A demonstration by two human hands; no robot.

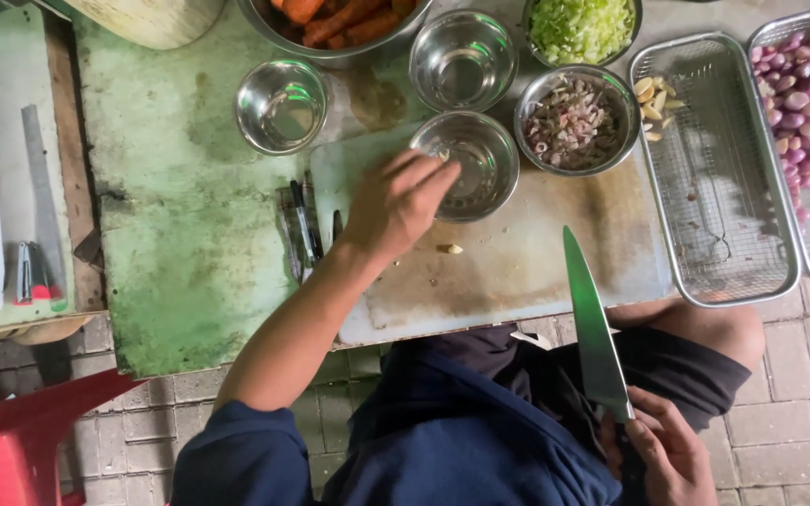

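My left hand (403,201) reaches over the worn white plastic cutting board (517,262), its fingers pinched together at the rim of the small empty steel bowl (471,164); whether a piece is between them I cannot tell. One pale garlic piece (449,249) lies on the board just below. My right hand (669,450) grips the long steel kitchen knife (594,328) near my lap, blade pointing away, so it is safe from the other hand.

Soft even daylight, faint shadows, steel bowls (462,58) glinting; edges perhaps slightly blurred.
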